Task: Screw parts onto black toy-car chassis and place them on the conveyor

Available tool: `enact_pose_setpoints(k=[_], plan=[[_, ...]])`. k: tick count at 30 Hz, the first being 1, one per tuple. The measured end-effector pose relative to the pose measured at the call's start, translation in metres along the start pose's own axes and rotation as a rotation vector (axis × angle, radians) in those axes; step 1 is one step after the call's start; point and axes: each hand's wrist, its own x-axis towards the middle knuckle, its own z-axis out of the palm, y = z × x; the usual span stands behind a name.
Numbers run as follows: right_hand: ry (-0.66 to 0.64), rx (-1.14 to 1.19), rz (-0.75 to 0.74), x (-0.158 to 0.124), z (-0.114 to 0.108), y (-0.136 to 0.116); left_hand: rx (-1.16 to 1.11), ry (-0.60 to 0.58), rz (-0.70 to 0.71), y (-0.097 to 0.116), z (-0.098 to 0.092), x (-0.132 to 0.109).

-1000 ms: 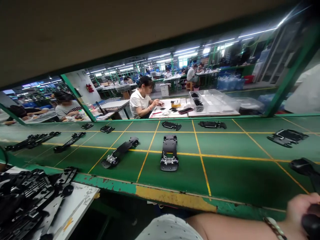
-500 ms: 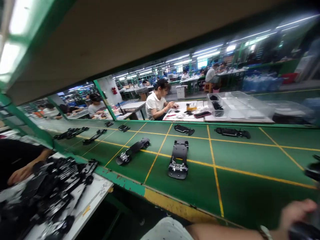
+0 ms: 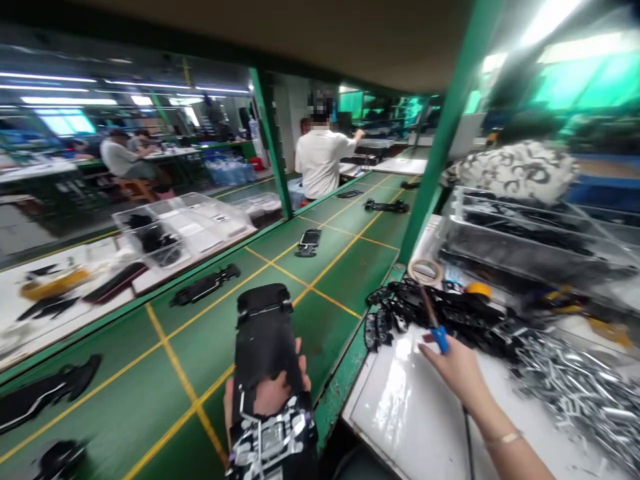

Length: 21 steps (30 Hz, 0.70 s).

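My left hand (image 3: 303,370) grips a black toy car chassis (image 3: 265,333) from beneath, fingers showing at its edge and through an opening. Silvery metal parts (image 3: 273,433) sit on the chassis's near end. It is held up over the green conveyor belt (image 3: 330,320). Above the white table on the right, my right hand (image 3: 460,367) is closed around a slim tool with a blue handle (image 3: 440,339). The tool's shaft points away toward a pile of black plastic parts (image 3: 450,310); its exact kind is blurred.
More black chassis (image 3: 205,285) lie along the belt. A heap of silvery metal pieces (image 3: 570,380) covers the right of the table, near a tape roll (image 3: 425,270) and a clear bin (image 3: 520,227). A green post (image 3: 440,147) rises beside the belt. Two co-workers are close by.
The view has swung right, bringing the right-hand table into sight. The chassis in my left hand is now in the middle foreground, and my right hand has come into view with the blue-handled tool.
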Motion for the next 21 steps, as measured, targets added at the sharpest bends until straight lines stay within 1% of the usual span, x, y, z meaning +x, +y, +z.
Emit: enact_pose_setpoints(k=[2,4,7,10,13,16,19,21], plan=[[-0.010,0.004,-0.028,0.009,0.020,-0.017,-0.068,0.043,-0.065,0.008,-0.014,0.003],[-0.038,0.003,-0.069,0.012,0.039,-0.036,-0.100,0.085,-0.082,0.013,-0.020,0.003],[-0.077,-0.020,-0.093,0.010,0.059,-0.055,-0.115,0.072,-0.028,0.012,-0.020,0.002],[-0.089,-0.028,-0.076,0.006,0.066,-0.058,-0.083,0.031,0.001,0.007,-0.015,0.000],[-0.102,0.012,-0.076,0.003,0.059,-0.049,-0.044,0.037,-0.011,0.003,-0.009,-0.002],[-0.117,0.082,-0.056,-0.011,0.040,-0.030,-0.050,0.090,0.001,-0.003,0.002,-0.005],[-0.122,0.135,0.045,-0.041,0.014,0.001,-0.072,0.131,0.042,-0.011,0.018,-0.006],[-0.128,0.152,0.134,-0.068,-0.003,0.024,-0.078,0.142,-0.011,-0.018,0.030,-0.006]])
